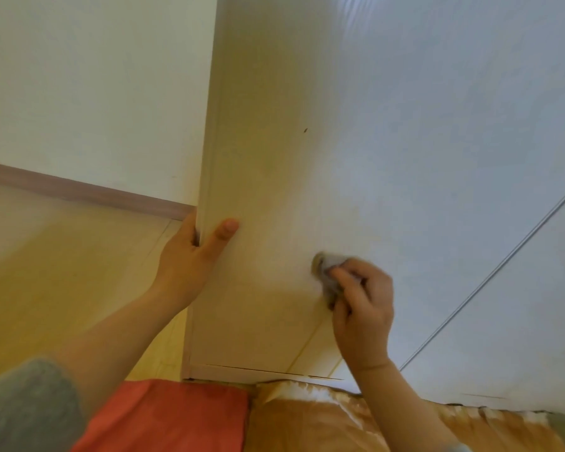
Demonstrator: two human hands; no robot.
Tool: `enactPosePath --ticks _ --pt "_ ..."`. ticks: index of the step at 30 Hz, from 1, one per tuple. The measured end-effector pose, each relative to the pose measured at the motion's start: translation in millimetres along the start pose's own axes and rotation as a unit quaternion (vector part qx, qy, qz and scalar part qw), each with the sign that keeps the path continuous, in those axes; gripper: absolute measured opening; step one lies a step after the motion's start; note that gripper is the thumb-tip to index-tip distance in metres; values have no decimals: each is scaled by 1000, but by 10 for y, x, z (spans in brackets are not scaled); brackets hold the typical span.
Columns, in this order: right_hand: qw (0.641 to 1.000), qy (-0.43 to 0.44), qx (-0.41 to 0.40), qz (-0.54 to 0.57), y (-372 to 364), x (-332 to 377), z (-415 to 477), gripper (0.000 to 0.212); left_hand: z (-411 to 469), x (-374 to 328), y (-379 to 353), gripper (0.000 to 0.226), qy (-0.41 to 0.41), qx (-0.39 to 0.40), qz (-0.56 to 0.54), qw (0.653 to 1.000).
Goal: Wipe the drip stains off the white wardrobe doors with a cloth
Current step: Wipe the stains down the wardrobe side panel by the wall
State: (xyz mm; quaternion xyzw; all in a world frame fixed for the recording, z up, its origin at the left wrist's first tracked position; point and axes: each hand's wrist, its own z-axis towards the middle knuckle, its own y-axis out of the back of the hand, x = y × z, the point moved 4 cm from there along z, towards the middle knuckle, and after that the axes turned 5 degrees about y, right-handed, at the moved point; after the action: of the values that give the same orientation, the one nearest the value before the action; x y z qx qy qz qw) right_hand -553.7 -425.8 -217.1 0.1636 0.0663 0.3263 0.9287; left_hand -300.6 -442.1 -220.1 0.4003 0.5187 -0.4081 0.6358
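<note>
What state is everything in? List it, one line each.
Wardrobe door: marked by a dark speck and a faint yellowish streak
Cloth: bunched, pressed against the door
Right hand: fingers curled round the cloth
Left hand: grips the door's edge, thumb on its front

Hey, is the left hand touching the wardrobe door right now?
Touching. The head view shows the left hand gripping the wardrobe door by its edge, thumb flat on the front face, fingers wrapped behind.
</note>
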Motion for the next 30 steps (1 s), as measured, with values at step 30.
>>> enactPosePath --ticks 30 --pt "989 -123 -73 -44 648 -495 201 28 -29 -33 5 83 4 -6 11 1000"
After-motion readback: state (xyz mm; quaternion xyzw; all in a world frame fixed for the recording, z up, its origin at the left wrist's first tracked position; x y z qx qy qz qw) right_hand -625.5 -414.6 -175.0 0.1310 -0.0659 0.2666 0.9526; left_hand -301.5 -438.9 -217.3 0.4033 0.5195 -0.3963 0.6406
